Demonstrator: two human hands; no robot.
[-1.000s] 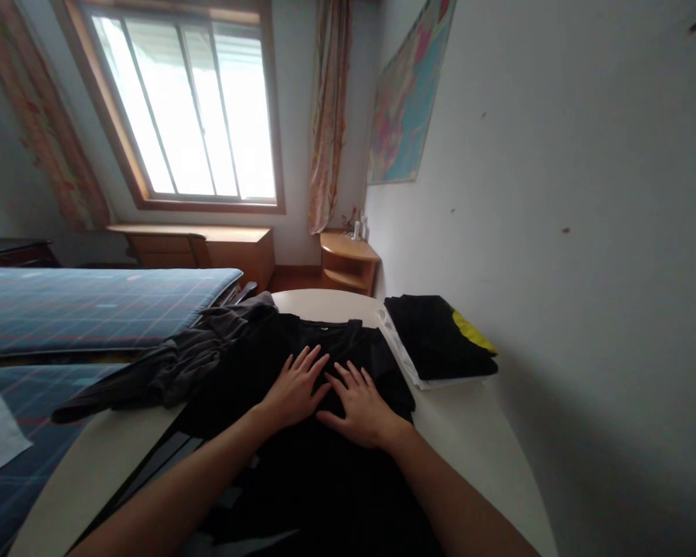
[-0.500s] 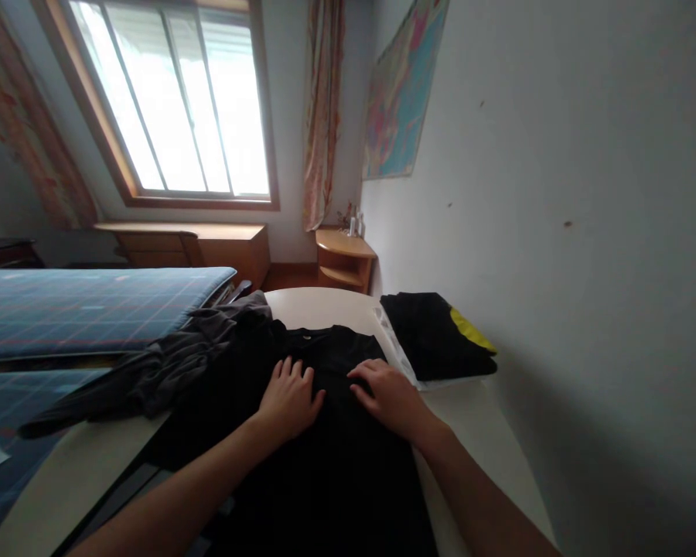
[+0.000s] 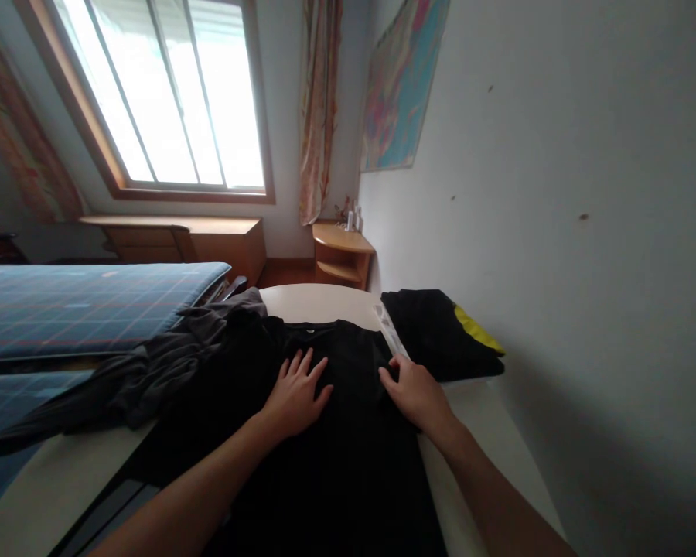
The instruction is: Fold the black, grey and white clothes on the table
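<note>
A black T-shirt (image 3: 348,464) lies spread on the pale round table (image 3: 307,300), its neckline at the far end. My left hand (image 3: 295,393) rests flat on the upper chest of the shirt, fingers spread. At the shirt's right side, near the sleeve, my right hand (image 3: 421,394) has its fingers curled and its thumb close to the index finger, pinching the fabric there. Its other fingertips are partly hidden. Just beyond that hand sits a folded black garment with a yellow patch (image 3: 476,331), on clear plastic packaging (image 3: 390,329).
A crumpled dark grey garment (image 3: 151,371) drapes over the table's left edge toward a blue plaid mattress (image 3: 93,305). The white wall (image 3: 557,309) runs close along the right. Farther off stand a wooden desk (image 3: 226,240) and a corner shelf (image 3: 342,240).
My right hand has moved right, from the shirt's chest to its right edge, and its fingers have curled in. My left hand stays on the chest, its fingers more spread.
</note>
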